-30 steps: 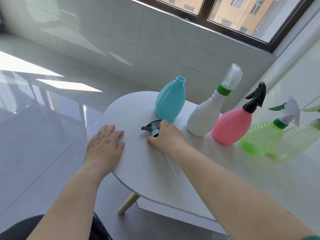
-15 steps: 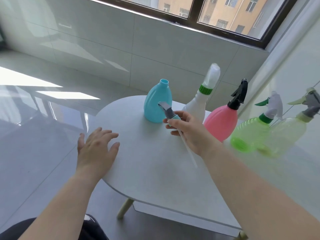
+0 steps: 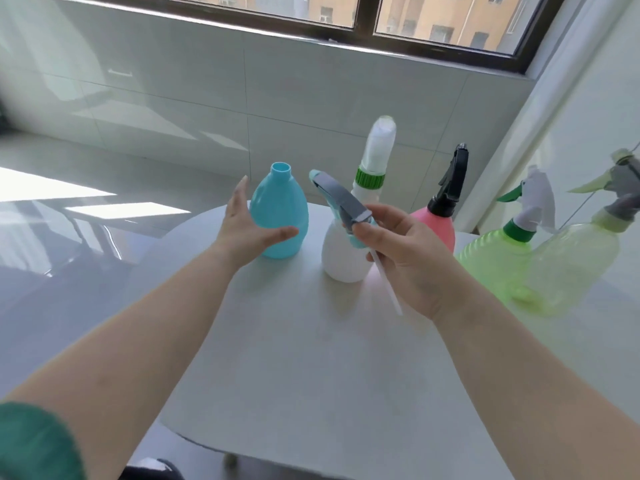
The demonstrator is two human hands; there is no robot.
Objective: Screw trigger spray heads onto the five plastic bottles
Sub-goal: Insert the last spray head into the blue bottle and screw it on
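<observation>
The uncapped blue bottle (image 3: 278, 216) stands upright just beyond the open, spread left hand (image 3: 247, 226), the nearer one, while the right hand (image 3: 401, 251), further right, pinches the trigger spray head (image 3: 343, 200) with its dip tube (image 3: 388, 285) slanting down, away from the bottle's neck.

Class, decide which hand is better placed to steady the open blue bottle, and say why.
Left: the left hand is open at the blue bottle; the right hand grips the spray head.
</observation>
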